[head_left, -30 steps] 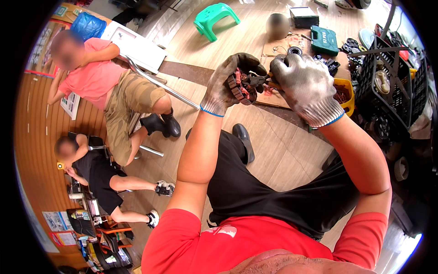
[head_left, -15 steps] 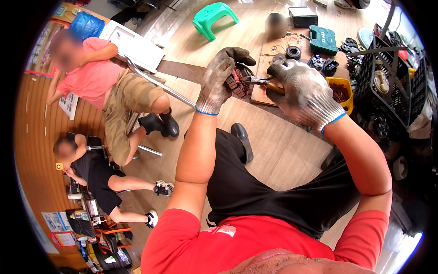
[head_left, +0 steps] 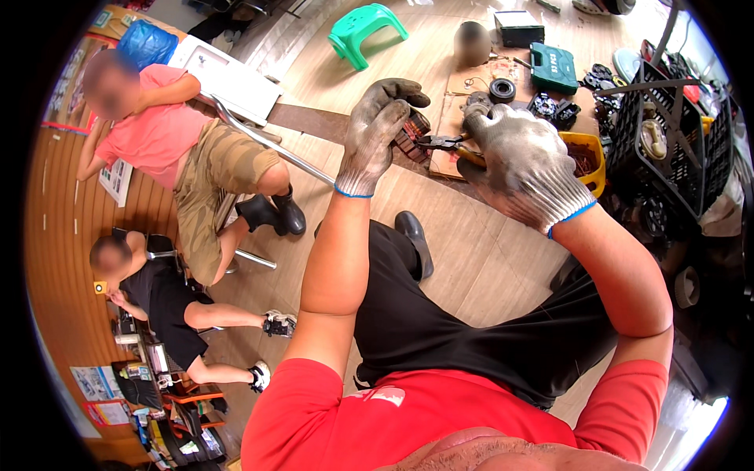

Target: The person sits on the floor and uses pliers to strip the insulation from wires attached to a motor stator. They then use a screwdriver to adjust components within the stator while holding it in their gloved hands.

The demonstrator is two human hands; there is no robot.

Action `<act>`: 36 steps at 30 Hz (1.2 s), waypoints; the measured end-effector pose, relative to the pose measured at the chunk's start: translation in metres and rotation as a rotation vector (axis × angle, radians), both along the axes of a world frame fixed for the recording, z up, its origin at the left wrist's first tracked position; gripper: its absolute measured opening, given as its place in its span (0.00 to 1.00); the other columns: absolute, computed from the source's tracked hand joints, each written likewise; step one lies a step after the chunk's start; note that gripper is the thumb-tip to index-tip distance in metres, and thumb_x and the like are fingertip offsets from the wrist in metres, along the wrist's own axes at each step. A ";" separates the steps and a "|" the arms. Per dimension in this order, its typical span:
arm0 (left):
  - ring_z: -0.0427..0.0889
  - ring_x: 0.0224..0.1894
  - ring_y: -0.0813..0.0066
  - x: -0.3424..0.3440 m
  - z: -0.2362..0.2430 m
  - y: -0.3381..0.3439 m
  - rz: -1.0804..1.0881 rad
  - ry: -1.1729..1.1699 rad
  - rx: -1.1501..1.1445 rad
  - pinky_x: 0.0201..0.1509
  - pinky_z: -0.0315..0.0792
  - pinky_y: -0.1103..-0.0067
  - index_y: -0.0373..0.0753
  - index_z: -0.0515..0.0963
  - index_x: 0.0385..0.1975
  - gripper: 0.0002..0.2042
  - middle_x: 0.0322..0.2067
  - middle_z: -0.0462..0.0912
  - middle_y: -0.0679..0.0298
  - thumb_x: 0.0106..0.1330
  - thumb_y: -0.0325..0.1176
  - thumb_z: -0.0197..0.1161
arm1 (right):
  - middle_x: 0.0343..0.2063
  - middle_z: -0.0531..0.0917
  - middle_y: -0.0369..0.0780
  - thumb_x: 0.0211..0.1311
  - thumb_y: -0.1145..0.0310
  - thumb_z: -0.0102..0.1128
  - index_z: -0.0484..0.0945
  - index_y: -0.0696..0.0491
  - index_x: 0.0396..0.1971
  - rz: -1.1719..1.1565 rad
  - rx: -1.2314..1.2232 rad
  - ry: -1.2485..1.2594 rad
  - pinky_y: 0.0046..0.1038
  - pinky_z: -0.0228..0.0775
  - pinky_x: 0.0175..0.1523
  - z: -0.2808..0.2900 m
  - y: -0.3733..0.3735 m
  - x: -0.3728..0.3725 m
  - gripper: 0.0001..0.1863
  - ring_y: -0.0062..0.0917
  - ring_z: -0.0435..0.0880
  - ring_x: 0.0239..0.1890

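A stained work glove covers my left hand (head_left: 371, 137), whose fingers are curled around a motor stator (head_left: 410, 138) with reddish copper windings. Part of the stator is hidden behind the thumb and palm. My right hand (head_left: 525, 157), also gloved, is closed on a pair of pliers (head_left: 441, 143) with dark jaws and yellow-orange handles. The jaws point left and meet the edge of the windings; whether they grip a wire is too small to tell.
Ahead right, a cardboard sheet (head_left: 463, 86) carries a black ring (head_left: 503, 90), a green tool case (head_left: 554, 69) and dark parts. A yellow container (head_left: 583, 161) and black crate (head_left: 667, 141) stand right. A green stool (head_left: 367, 33) is farther off; two people sit left.
The stator has turned a little in my left hand, showing more of its reddish windings. The pliers' jaws have tilted slightly and my right hand has shifted slightly.
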State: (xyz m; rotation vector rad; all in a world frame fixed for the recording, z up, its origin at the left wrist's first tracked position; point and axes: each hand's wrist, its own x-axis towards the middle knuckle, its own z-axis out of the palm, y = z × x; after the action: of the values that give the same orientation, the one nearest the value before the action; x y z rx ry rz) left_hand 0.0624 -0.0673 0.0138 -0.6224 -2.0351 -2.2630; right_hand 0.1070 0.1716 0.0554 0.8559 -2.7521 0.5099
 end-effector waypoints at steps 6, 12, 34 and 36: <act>0.84 0.36 0.68 0.003 0.003 0.004 0.057 -0.012 -0.066 0.40 0.83 0.74 0.28 0.69 0.52 0.26 0.45 0.79 0.49 0.68 0.46 0.62 | 0.35 0.85 0.47 0.60 0.62 0.62 0.82 0.56 0.39 -0.042 0.069 0.045 0.39 0.79 0.44 -0.003 -0.002 -0.002 0.13 0.39 0.86 0.42; 0.85 0.35 0.66 0.004 0.004 0.003 0.129 -0.051 -0.067 0.39 0.83 0.70 0.29 0.73 0.45 0.23 0.42 0.81 0.50 0.70 0.49 0.58 | 0.34 0.83 0.48 0.63 0.64 0.63 0.77 0.56 0.45 -0.066 0.105 -0.011 0.40 0.78 0.43 0.000 0.000 -0.007 0.14 0.41 0.85 0.40; 0.79 0.29 0.55 -0.018 0.008 -0.012 0.377 -0.622 0.822 0.28 0.76 0.67 0.34 0.70 0.39 0.33 0.29 0.78 0.52 0.70 0.67 0.42 | 0.33 0.84 0.44 0.59 0.64 0.61 0.79 0.55 0.38 -0.072 0.147 0.332 0.35 0.79 0.38 -0.005 -0.003 -0.007 0.11 0.34 0.86 0.38; 0.81 0.31 0.55 -0.017 0.008 -0.016 0.370 -0.660 0.871 0.29 0.77 0.67 0.35 0.71 0.40 0.33 0.31 0.79 0.50 0.68 0.67 0.44 | 0.32 0.83 0.44 0.58 0.64 0.62 0.79 0.55 0.38 -0.060 0.112 0.338 0.35 0.79 0.37 -0.006 -0.001 -0.011 0.11 0.34 0.86 0.37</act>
State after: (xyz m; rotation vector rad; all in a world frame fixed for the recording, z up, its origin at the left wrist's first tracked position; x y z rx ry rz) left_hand 0.0454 -0.0836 0.0217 0.5616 -0.8980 -2.9144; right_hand 0.0962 0.1703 0.0494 0.7980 -2.5026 0.1795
